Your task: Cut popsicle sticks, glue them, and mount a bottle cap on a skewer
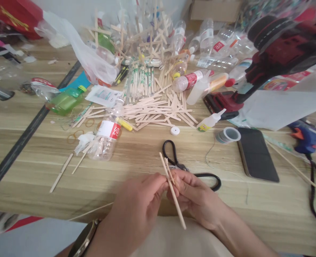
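My left hand (136, 203) and my right hand (200, 196) meet at the table's front edge, fingers closed in pinches. Between them, a flat wooden craft stick (178, 210) slants from upper left to lower right. A shorter, thin piece of wood (169, 169) crosses close against its upper part, at my right fingertips. Whether the two pieces are joined, I cannot tell. Just behind my hands lie scissors with black handles (219, 182), partly hidden by my right hand. A white round cap (175, 130) sits farther back.
Loose craft sticks (149, 110) are heaped mid-table. A clear bottle (104, 139) lies at left, near a green bottle (66, 100). On the right are a glue bottle (210, 120), a thread spool (229, 135), a phone (258, 153), a red power tool (270, 53) and a blue glue gun (307, 137).
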{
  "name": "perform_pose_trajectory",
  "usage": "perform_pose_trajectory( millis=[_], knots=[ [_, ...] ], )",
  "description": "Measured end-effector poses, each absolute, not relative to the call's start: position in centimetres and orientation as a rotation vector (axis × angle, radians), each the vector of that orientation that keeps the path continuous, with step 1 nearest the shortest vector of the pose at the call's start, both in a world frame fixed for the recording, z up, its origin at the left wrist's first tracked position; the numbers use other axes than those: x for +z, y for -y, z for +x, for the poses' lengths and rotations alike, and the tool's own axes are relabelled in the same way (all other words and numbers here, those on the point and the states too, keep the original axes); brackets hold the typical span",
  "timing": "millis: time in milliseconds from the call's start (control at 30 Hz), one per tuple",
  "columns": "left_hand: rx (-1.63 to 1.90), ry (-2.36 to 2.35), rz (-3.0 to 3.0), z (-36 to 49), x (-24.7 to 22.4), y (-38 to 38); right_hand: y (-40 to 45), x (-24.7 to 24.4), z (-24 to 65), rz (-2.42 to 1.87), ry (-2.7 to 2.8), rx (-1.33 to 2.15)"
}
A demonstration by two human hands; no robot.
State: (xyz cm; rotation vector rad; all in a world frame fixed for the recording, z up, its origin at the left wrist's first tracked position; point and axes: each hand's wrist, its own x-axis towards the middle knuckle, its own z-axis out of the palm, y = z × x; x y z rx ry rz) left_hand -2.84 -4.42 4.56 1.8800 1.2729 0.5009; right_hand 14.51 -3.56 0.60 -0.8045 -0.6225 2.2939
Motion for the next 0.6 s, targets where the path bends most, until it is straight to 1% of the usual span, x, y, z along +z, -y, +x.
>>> perform_pose_trajectory(
  millis=[67,100,167,200,267,300,400,500,600],
  knots=[
    [0.508,-1.322,1.867,-3.4,4.5,4.6,3.4,1.3,15.3,-0.745,0.503,2.105],
    [0.500,-1.376,1.858,-3.7,4.4,4.7,3.3,1.7,15.8,-0.715,0.441,1.946],
    [0.483,-1.466,1.822,-4.2,4.2,4.7,2.8,2.2,17.1,-0.780,0.437,1.685],
    [0.472,-1.467,1.818,-4.3,4.1,4.7,2.5,2.2,17.6,-0.878,0.532,1.676],
    [0.411,-1.461,1.821,-4.3,3.9,4.6,1.9,1.7,18.3,-1.181,0.896,1.632],
    [0.381,-1.450,1.825,-4.2,3.9,4.5,1.6,1.2,18.6,-1.344,1.113,1.525],
    [0.338,-1.426,1.800,-3.6,3.8,4.3,0.6,-0.6,19.6,-1.638,1.553,0.972],
    [0.331,-1.420,1.753,-3.4,3.6,4.3,-0.3,-1.6,21.4,-1.709,1.652,0.741],
    [0.330,-1.393,1.726,-3.3,3.5,4.2,-1.2,-1.6,23.3,-1.803,1.603,0.570]
  ],
)
